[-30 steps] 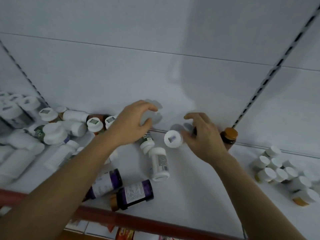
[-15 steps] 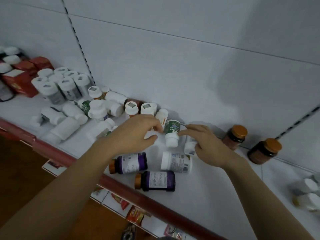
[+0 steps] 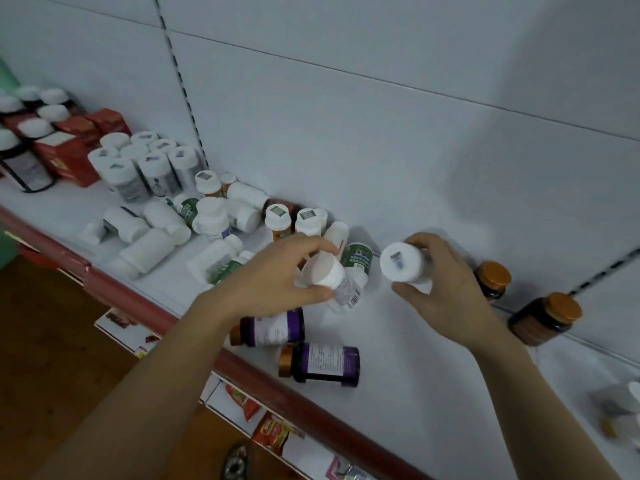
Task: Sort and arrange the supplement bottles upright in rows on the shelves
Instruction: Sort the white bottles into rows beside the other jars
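Observation:
My left hand point(image 3: 273, 278) grips a white bottle point(image 3: 325, 273), tilted with its bottom toward me, above the white shelf point(image 3: 398, 358). My right hand point(image 3: 446, 296) holds another white bottle point(image 3: 401, 263) by its body, its stickered cap facing me. A green-labelled bottle point(image 3: 358, 258) lies just behind the two held ones. Two purple bottles point(image 3: 273, 327) point(image 3: 323, 363) with gold caps lie on their sides near the shelf's front edge. A jumble of white bottles point(image 3: 211, 223) lies toppled to the left.
Two amber jars with orange lids point(image 3: 493, 280) point(image 3: 545, 318) stand at the back right. Upright white bottles point(image 3: 145, 168) and red boxes point(image 3: 74, 147) stand at the far left. A red rail point(image 3: 311, 410) edges the shelf front. More small bottles point(image 3: 623, 403) sit blurred at the right edge.
Both hands have lifted a white bottle each off the shelf and drawn them toward me. The view has shifted left, showing more of the left shelf.

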Demonstrator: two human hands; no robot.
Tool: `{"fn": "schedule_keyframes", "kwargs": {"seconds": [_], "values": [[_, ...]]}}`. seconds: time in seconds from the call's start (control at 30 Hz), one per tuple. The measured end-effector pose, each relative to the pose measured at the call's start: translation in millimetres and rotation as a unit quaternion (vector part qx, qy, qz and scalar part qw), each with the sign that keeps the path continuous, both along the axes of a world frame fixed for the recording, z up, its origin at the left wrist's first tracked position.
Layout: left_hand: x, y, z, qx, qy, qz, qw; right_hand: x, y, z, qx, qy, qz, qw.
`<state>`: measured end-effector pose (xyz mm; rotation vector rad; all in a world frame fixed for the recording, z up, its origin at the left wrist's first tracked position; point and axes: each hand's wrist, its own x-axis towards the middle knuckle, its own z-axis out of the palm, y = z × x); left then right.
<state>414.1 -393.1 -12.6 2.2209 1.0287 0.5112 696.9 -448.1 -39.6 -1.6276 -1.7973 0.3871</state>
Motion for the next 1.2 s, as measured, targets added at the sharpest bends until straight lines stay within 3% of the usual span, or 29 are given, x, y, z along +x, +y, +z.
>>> {"fn": "schedule_keyframes", "kwargs": {"seconds": [0.17, 0.43, 0.63, 0.77, 0.9, 1.07, 1.2], "values": [[-50, 22, 23, 0.022, -0.106, 0.121, 0.987, -56, 39, 34, 0.049, 0.100, -0.064, 0.992], [-191, 77, 47, 0.138, -0.085, 0.308, 0.938, -183, 118, 82, 0.029, 0.115, 0.051, 0.992], [-301, 109, 27, 0.151, -0.026, 0.418, 0.895, -293, 191, 74, 0.009, 0.058, 0.112, 0.992], [-340, 142, 7, 0.115, 0.004, 0.448, 0.886, -361, 231, 63, -0.033, 0.032, 0.160, 0.986], [-356, 173, -16, 0.074, 0.037, 0.415, 0.906, -408, 256, 38, -0.078, -0.052, 0.180, 0.979], [-362, 187, -35, 0.062, 0.021, 0.358, 0.932, -426, 258, 12, -0.052, -0.133, 0.164, 0.976], [-367, 168, -39, 0.091, 0.021, 0.392, 0.915, -415, 255, 2, -0.028, -0.148, 0.128, 0.980]]}}
